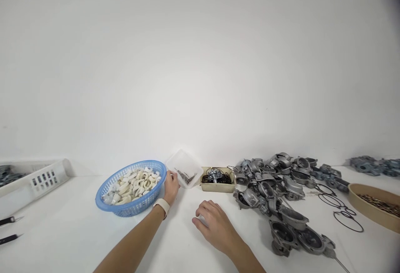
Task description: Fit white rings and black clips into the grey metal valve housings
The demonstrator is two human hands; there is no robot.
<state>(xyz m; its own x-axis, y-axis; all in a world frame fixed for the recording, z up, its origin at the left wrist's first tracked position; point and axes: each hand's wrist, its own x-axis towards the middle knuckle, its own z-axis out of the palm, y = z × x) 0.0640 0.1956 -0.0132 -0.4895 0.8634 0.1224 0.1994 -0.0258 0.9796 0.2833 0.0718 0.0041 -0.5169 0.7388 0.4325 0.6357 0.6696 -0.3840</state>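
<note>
My left hand [171,186], with a pale band on its wrist, is between the right rim of a blue basket [134,207] and a clear plastic tray [195,165]. Its fingers are curled together, and whatever they hold is hidden. White curved plastic pieces [137,185] are heaped in the basket. Thin metal pins [185,176] lie in the tray. Over the white table, my right hand [215,226] has bent fingers with the thumb apart, and nothing shows in it. Beyond it is a small beige tray [218,187] with black rings and a metal part.
Grey metal housings [281,194] are piled on the right. Beside them lie loose black rings [331,200] and a round tan tray [371,214] of small brass-coloured pieces. On the left are a white crate [34,187] and two black-handled tools [9,239]. A white wall stands behind.
</note>
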